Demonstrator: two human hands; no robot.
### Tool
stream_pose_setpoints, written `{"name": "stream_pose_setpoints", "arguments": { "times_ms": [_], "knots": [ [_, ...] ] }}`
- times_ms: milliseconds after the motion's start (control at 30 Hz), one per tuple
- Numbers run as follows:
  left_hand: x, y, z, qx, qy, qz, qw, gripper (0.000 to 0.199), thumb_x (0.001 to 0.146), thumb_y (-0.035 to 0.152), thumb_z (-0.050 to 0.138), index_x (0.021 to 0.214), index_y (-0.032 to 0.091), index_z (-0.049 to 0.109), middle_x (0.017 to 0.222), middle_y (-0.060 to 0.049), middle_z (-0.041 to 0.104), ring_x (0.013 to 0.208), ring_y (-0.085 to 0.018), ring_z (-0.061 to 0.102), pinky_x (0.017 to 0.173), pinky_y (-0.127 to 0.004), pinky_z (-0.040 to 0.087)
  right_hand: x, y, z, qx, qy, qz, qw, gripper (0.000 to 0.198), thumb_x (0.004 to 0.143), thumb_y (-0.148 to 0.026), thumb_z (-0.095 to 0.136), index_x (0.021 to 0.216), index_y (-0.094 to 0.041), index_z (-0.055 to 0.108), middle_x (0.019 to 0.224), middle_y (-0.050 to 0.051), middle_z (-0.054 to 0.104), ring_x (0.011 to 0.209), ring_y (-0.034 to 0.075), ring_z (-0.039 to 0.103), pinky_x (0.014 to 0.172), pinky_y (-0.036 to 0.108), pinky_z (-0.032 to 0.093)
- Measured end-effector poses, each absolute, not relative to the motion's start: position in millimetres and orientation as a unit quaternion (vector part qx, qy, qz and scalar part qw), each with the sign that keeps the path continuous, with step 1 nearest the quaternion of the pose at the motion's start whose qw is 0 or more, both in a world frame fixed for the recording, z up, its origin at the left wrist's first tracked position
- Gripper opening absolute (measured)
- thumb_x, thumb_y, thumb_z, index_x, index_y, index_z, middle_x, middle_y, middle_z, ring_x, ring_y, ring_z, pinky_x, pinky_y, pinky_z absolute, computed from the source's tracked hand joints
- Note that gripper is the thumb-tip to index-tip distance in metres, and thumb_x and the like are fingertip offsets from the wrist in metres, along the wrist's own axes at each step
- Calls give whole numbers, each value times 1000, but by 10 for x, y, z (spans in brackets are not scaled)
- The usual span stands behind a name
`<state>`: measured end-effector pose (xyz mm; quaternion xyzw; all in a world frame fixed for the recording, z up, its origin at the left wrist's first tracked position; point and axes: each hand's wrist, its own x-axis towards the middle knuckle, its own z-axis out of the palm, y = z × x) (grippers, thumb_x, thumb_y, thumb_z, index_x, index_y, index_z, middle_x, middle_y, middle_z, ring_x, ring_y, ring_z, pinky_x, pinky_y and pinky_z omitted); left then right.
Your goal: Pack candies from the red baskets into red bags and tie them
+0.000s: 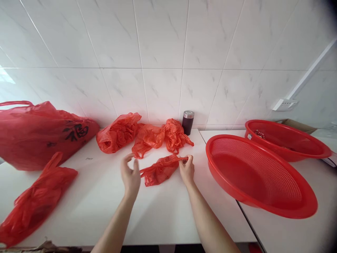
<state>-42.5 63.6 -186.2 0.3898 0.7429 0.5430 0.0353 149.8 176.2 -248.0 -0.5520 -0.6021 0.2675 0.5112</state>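
Observation:
A small red plastic bag [161, 171] with something dark inside lies on the white table in front of me. My right hand [187, 169] pinches the bag's twisted end at its right side. My left hand [131, 175] is at the bag's left end, slightly blurred, with thumb and fingers apart. A loose strip of the bag reaches toward that hand; whether it touches the palm is hidden. Just behind lie crumpled red bags, one in the middle [150, 136] and one on the right [175, 133].
A rolled red bag [117, 133] and a dark tumbler [187, 123] stand by the tiled wall. To the left are a big full red bag [39, 137] and a smaller tied one [39, 200]. Two red baskets, one near [244, 168] and one farther [289, 138], occupy the right.

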Motion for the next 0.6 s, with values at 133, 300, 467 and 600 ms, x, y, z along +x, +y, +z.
{"name": "stream_pose_setpoints", "arguments": {
  "times_ms": [133, 300, 467, 600],
  "knots": [
    [19, 827, -1816, 559, 707, 423, 93, 11, 80, 29, 61, 90, 26, 62, 103, -6, 66, 107, -27, 56, 95, -39, 40, 1510, 1717, -2429, -533, -588, 302, 529, 28, 85, -48, 51, 97, -25, 42, 74, 0, 63, 64, 19, 59, 58, 26, 40],
    [-67, 1047, -1590, 618, 697, 318, 177, 5, 74, 27, 64, 76, 22, 64, 79, -4, 66, 79, -25, 60, 74, -36, 44, 1555, 1708, -2398, -522, -571, 324, 545, 40, 88, -48, 45, 117, -22, 38, 71, -2, 58, 66, 18, 60, 65, 27, 44],
    [-762, 815, -1031, 604, 697, 293, 251, 28, 75, 47, 65, 85, 21, 65, 82, 0, 66, 72, -17, 60, 61, -26, 45, 1566, 1735, -2414, -539, -562, 356, 516, 44, 84, -49, 49, 118, -22, 39, 80, 1, 61, 69, 20, 60, 63, 28, 40],
    [-1339, 335, -881, 541, 744, 299, 252, 38, 75, 53, 63, 91, 18, 63, 79, -1, 67, 66, -17, 61, 57, -26, 45, 1557, 1743, -2408, -556, -560, 371, 490, 43, 81, -47, 51, 116, -24, 41, 84, 1, 62, 70, 21, 60, 62, 29, 36]
  ]
}}
